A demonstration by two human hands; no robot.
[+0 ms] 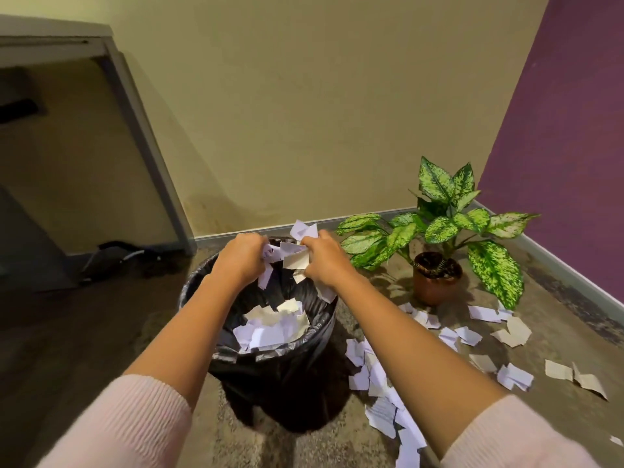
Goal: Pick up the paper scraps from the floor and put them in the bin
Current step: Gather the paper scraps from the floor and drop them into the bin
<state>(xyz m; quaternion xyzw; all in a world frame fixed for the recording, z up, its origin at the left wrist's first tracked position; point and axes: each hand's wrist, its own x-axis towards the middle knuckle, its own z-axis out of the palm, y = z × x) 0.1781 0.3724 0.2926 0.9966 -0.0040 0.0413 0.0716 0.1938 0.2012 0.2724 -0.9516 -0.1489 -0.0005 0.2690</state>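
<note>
While both hands hover over the bin (270,373), they clutch paper scraps (297,251).
Left hand (241,258) and right hand (324,261) pinch one bunch together; more scraps (381,413) litter the floor (506,417).

The round bin lined with a black plastic bag (270,363) stands on the floor (557,417), torn white paper scraps (270,331) inside it. More scraps (381,383) lie on its right. Behind them sits a potted leafy plant (435,275); a grey desk (54,45) stands far left.

Right forearm (398,336) hides some floor scraps (381,410); desk (67,45) cropped left.
</note>
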